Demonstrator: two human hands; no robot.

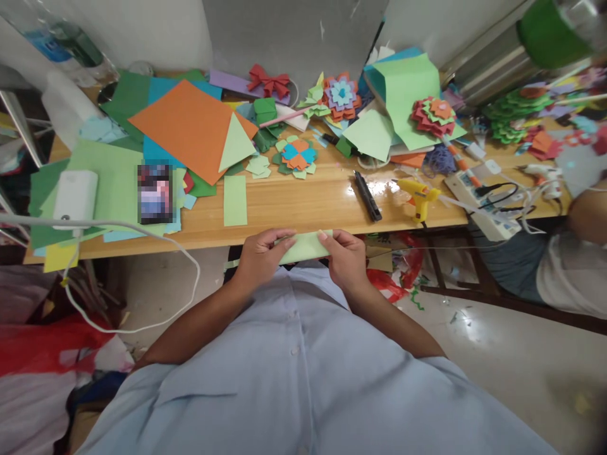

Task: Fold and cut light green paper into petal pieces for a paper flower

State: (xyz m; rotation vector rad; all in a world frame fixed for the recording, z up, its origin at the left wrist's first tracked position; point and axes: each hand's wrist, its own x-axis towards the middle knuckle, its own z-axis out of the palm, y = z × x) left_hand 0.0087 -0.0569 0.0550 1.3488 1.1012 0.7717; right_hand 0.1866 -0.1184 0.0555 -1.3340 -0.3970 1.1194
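Both hands hold one light green paper strip [306, 247] level at the table's front edge. My left hand [262, 256] pinches its left end between thumb and fingers. At the right end, my right hand [347, 256] grips it with the thumb on top. Another light green paper rectangle [235, 201] lies on the table, beyond my left hand. A black utility knife [367, 196] rests on the wood beyond my right hand, with a yellow glue gun [418, 197] to its right.
Colored sheets, including an orange one [190, 129], and paper flowers [298, 156] cover the back of the wooden table [294, 212]. A white power bank [76, 197] with a cable lies left. A power strip [478, 205] sits right, near another person's arm [588, 212].
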